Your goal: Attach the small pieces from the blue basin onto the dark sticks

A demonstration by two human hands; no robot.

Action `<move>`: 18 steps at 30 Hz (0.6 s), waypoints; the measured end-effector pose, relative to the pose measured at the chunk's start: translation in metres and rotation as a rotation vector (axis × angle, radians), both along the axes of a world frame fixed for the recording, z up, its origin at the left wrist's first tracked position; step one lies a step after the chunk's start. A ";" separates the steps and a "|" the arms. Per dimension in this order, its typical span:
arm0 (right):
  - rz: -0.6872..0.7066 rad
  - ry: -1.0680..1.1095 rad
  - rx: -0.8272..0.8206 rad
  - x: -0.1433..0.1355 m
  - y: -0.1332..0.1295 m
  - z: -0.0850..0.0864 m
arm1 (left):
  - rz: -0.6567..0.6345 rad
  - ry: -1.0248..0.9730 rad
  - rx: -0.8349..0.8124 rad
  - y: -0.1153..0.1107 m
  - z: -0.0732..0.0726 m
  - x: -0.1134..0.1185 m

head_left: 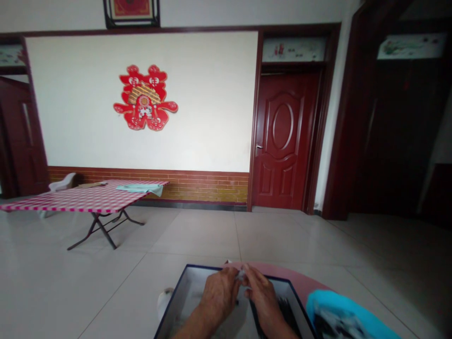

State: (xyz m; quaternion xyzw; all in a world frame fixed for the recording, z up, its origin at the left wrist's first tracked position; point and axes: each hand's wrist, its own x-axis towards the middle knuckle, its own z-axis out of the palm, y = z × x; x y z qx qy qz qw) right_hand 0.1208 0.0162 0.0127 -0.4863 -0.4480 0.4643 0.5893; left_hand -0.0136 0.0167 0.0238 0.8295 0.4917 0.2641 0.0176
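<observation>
Both hands are close together over a shallow white box with a dark blue rim (197,268). My left hand (221,289) and my right hand (261,292) have their fingertips pinched around a small, pale, clear-looking piece (241,274); its kind is too small to make out. Inside the box, beside and partly under my right hand, lie several thin black stick-like pieces (287,313). A small dark bit (237,302) shows near my left fingers. The lower left of the box holds something pale and blurred.
The box rests on a pink rounded surface (300,285). At the right is a bright blue bag or basin (330,297) with black and white contents. A white object (164,301) stands left of the box. Farther off is a folding table with checked cloth (95,200).
</observation>
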 end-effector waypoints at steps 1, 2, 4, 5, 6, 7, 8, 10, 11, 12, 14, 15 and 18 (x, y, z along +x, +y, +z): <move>0.023 0.002 0.000 -0.001 0.000 -0.001 | 0.038 0.028 -0.003 -0.002 0.003 0.003; 0.033 0.013 -0.003 -0.001 0.001 -0.003 | 0.082 0.044 -0.009 -0.004 0.006 0.006; 0.021 0.057 -0.015 -0.002 0.003 -0.007 | 0.165 0.062 -0.008 -0.006 0.011 0.010; 0.014 0.088 -0.023 -0.001 0.005 -0.008 | 0.193 0.071 0.000 -0.007 0.014 0.012; 0.010 0.123 -0.029 -0.001 0.006 -0.010 | 0.210 0.086 0.010 -0.007 0.015 0.013; 0.010 0.158 -0.030 -0.001 0.007 -0.010 | 0.217 0.105 0.022 -0.007 0.016 0.014; 0.019 0.189 -0.026 -0.001 0.007 -0.011 | 0.211 0.129 0.031 -0.008 0.016 0.015; 0.042 0.241 -0.010 -0.001 0.008 -0.010 | 0.179 0.159 0.040 -0.008 0.015 0.018; 0.047 0.261 -0.001 -0.002 0.008 -0.009 | 0.162 0.156 0.037 -0.009 0.013 0.019; 0.048 0.280 0.005 -0.002 0.008 -0.009 | 0.152 0.140 0.030 -0.009 0.011 0.020; 0.035 0.313 0.005 -0.003 0.008 -0.008 | 0.165 0.089 0.008 -0.010 0.006 0.023; 0.026 0.320 0.000 -0.003 0.008 -0.008 | 0.184 0.059 -0.003 -0.010 0.003 0.024; 0.015 0.318 -0.008 -0.002 0.010 -0.010 | 0.220 -0.060 -0.029 -0.008 -0.005 0.026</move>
